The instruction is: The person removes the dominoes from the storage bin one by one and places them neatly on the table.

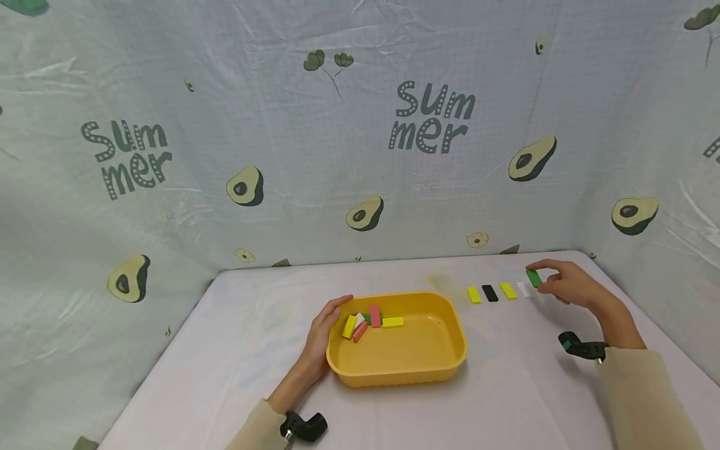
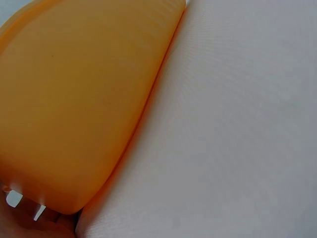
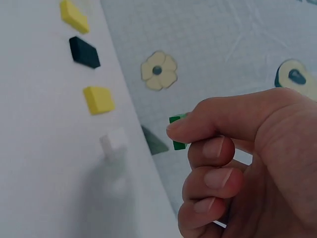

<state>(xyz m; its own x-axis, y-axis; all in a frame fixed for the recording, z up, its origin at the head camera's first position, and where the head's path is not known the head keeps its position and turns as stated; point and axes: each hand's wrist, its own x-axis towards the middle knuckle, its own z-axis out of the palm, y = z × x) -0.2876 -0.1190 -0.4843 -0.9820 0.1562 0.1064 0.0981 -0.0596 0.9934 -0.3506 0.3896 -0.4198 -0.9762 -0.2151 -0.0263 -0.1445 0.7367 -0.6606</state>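
So the yellow tub (image 1: 416,369) is on the bench (image 1: 517,400) with six little blocks in it, all bunched toward the far left: a yellow block (image 1: 349,327) tilted by the left wall, a white one and a pinkish-red one crammed in beside it, a green one mostly hidden, another red one (image 1: 375,317), and a second yellow one (image 1: 393,322) lying flat at the right of the bunch. Left hand (image 1: 323,325) has its grip round the tub's left side. Right hand (image 1: 574,286) has a narrow grip, thumb and finger pinching a green block (image 1: 534,279) at the right end of a row outside the tub: yellow, black, yellow, white. Can't tell if it's touching the bench.
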